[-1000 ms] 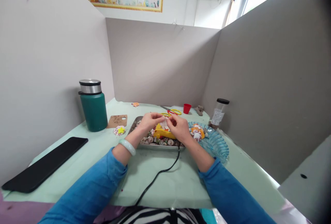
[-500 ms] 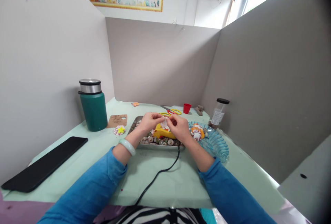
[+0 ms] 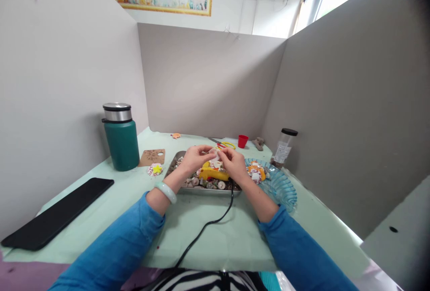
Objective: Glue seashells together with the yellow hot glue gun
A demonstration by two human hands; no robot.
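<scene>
Above the metal tray (image 3: 201, 191), my left hand (image 3: 195, 159) and my right hand (image 3: 232, 162) meet, both closed in a fingertip pinch. Between them is a small whitish, flat piece (image 3: 214, 151), partly covered by the fingers; its exact kind is too small to make out. A yellow glue gun (image 3: 214, 174) with a black cord (image 3: 210, 222) lies on the tray, right below the hands. Several shells and pebble-like pieces (image 3: 196, 181) fill the tray around it.
To the right stands a blue scalloped plate (image 3: 280, 188) with orange and white pieces. Behind are scissors (image 3: 225, 145), a red cup (image 3: 242, 141) and a clear jar (image 3: 284, 147). Leftward are a green bottle (image 3: 121, 141), a brown card (image 3: 152, 157) and a black slab (image 3: 58, 212).
The whitish piece between my fingers has been turned, so more of its face shows. My hands have hardly shifted; the glue gun stays on the tray.
</scene>
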